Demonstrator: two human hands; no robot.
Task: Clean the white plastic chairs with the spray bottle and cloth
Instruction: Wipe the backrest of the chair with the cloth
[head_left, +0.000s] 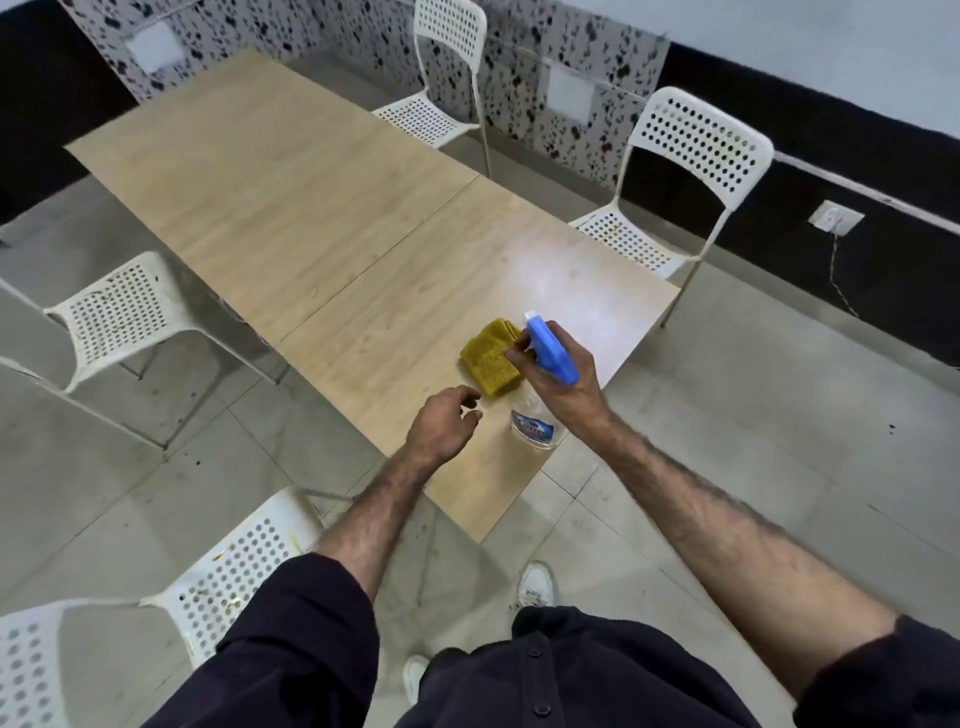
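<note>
Fingers of the right hand grip the spray bottle; left hand fingers loosely curled near the cloth.

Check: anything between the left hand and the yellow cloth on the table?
Nothing visible. The left hand hovers open just short of the yellow cloth, bare table between them. The right hand holds the spray bottle beside it.

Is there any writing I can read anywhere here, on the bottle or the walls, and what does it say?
Spray bottle label: blue and red print, too blurred to read.
Wall socket: no legible marking.
Cloth, table, chairs, speckled wall panels: no text visible.
So nothing can be quoted.
</note>
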